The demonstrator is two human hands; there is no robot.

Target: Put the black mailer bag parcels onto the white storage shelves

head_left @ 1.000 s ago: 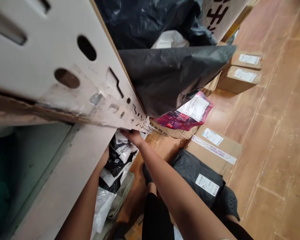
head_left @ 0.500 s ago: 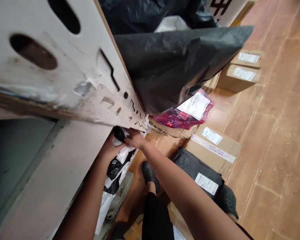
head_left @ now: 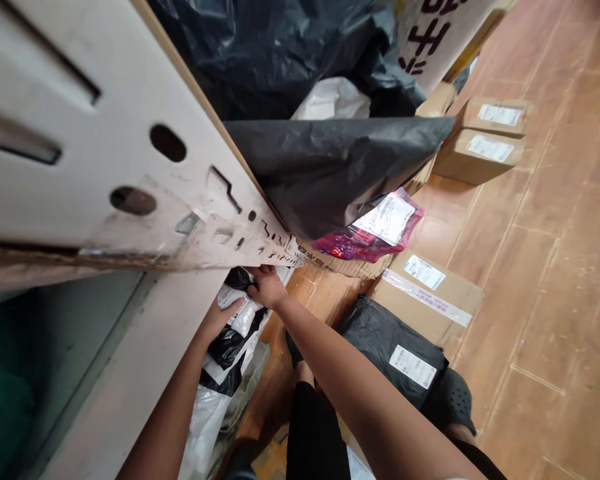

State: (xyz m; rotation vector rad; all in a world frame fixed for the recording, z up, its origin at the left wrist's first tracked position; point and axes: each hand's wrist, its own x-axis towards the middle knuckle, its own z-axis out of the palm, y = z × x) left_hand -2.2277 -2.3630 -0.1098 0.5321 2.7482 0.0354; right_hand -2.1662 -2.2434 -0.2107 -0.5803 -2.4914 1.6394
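My right hand [head_left: 269,287] is at the shelf's lower edge, its thumb and fingers closed on a black plastic mailer bag [head_left: 239,278]. My left hand [head_left: 219,321] lies beside it, thumb stretched over a white labelled parcel [head_left: 241,319]; its other fingers are largely hidden. Below both hands, black and white plastic mailer bags [head_left: 224,347] are stacked in a row along the shelf bottom. A whitish clear bag [head_left: 203,420] lies nearer to me.
The white perforated shelf upright [head_left: 180,187] stands at left. A large black bag [head_left: 330,167] juts out from the shelf. On the wooden floor [head_left: 545,320] are a pink parcel [head_left: 403,230], a taped carton [head_left: 445,293], a black parcel [head_left: 375,333] and small cartons [head_left: 480,157].
My left hand has drawn back from the black mailer bag towards me, its thumb now over the white parcel. My right hand stays at the black bag. The view has shifted.
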